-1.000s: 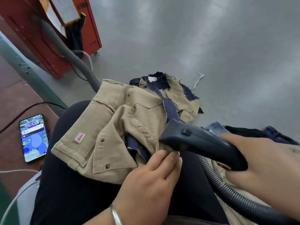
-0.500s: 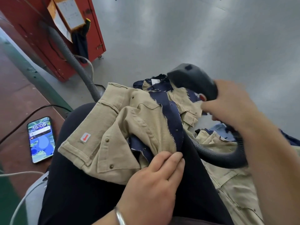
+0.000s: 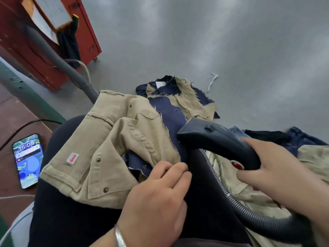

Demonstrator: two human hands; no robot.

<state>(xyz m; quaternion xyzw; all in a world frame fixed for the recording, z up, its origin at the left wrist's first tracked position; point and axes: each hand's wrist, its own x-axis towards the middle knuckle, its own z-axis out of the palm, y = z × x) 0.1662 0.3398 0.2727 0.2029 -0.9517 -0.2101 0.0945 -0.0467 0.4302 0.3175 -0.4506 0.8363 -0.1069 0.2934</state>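
1 wide-angle camera, worn on the head, looks steeply down and forward, close above the lap (image 3: 71,220); left hand (image 3: 154,198) and right hand (image 3: 277,177) fill the lower frame, grey floor (image 3: 231,41) the upper right.

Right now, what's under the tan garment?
The tan garment lies on a dark-trousered lap, navy fabric showing beneath its edge. Left hand pinches its hem, right hand grips the nozzle; deeper layers are covered.

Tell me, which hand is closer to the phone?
Left. The left hand holds the tan shirt on the lap, to the right of the phone. The right hand grips the dark nozzle farther right, beyond the left hand.
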